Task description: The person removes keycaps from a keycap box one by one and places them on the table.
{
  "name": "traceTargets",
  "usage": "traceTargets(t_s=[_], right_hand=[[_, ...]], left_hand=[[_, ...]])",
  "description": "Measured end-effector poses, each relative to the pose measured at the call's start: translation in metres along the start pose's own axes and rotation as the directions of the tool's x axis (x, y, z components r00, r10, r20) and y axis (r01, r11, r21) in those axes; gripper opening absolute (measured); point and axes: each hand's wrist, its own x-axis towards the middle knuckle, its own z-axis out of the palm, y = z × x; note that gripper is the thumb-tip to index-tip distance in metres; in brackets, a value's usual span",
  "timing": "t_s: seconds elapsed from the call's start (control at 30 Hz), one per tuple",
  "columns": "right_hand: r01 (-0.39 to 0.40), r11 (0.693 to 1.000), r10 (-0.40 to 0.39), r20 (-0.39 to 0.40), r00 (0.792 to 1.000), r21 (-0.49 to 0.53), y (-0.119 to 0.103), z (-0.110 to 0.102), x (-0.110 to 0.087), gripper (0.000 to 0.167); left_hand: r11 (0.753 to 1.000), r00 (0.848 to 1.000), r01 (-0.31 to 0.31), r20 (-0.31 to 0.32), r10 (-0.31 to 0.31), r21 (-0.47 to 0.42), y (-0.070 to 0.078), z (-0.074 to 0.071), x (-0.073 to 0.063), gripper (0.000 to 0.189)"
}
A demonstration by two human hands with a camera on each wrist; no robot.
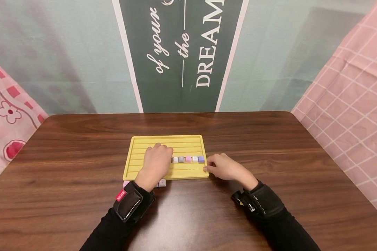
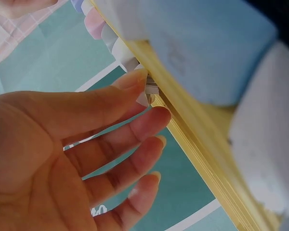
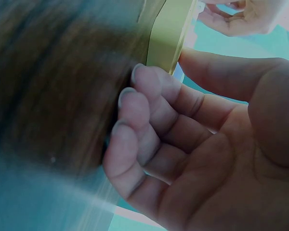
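A yellow grooved tray (image 1: 188,172) lies on the table. In one groove stands a row of small keycaps, among them a pink keycap (image 1: 188,159) and a blue-purple keycap (image 1: 201,159) at the right end. My left hand (image 1: 157,162) reaches over the tray's middle. In the left wrist view, its thumb and forefinger pinch a small grey-white keycap (image 2: 152,88) at the groove, mostly hidden by the fingertips. At the tray's lower right edge my right hand (image 1: 223,166) grips the rim between thumb and curled fingers.
More keycaps (image 1: 162,182) lie along the tray's front edge, partly hidden under my left wrist. Close to the left wrist camera are a blue keycap (image 2: 207,48) and white ones. Behind the brown wooden table (image 1: 238,132) hangs a printed curtain (image 1: 260,52).
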Motion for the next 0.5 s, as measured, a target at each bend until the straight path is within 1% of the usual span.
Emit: traceTargets(t_s=[0.33,0.5], right_hand=[[-0.008,1.0,0.008,0.01,1.0,0.017,-0.0005,-0.0002,-0.0005,0.026],[-0.012,1.0,0.012,0.012,1.0,0.027,-0.0004,0.0002,-0.001,0.026]], left_hand=[[1.0,1.0,0.0,0.013,0.0,-0.003,-0.0014,-0.002,-0.0013,0.014],[1.0,1.0,-0.003,-0.002,0.003,-0.009,-0.0019,-0.0024,-0.0024,0.013]])
